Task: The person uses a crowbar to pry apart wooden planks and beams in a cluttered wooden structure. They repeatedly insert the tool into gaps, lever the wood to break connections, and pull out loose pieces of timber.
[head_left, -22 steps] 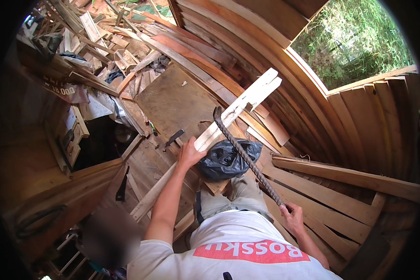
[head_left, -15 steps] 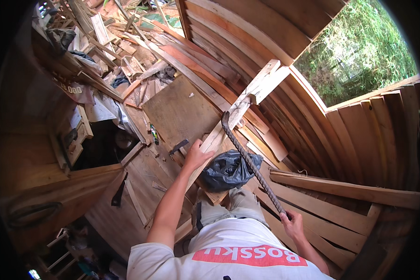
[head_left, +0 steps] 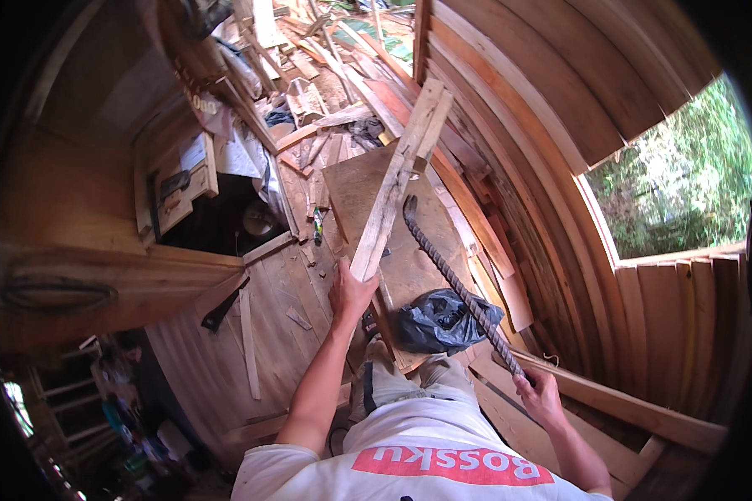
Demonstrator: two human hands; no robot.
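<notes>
My left hand (head_left: 353, 294) is closed around the near end of a long wooden batten (head_left: 386, 215), which slants away and up over a brown wooden bench top (head_left: 355, 179). A shorter piece of wood (head_left: 434, 132) lies along the batten's far end, with a small block sticking out below it. My right hand (head_left: 541, 396) grips the lower end of a ribbed steel bar (head_left: 462, 292). The bar's bent tip sits just to the right of the batten, seemingly apart from it. Beneath the bar is a black plastic bag (head_left: 439, 321) on the bench's near end.
Scrap wood (head_left: 317, 104) lies heaped at the far end. A plank wall (head_left: 510, 142) with a window opening (head_left: 673, 179) curves along the right. On the left, a dark opening (head_left: 226, 221) shows in the wooden floor. A dark flat tool (head_left: 223, 309) and a narrow strip (head_left: 249, 342) lie on the boards.
The view has swung, shifting the room. The batten has turned more upright and its near end is now in my left hand. The bar's bent tip, earlier against the batten, is now beside it.
</notes>
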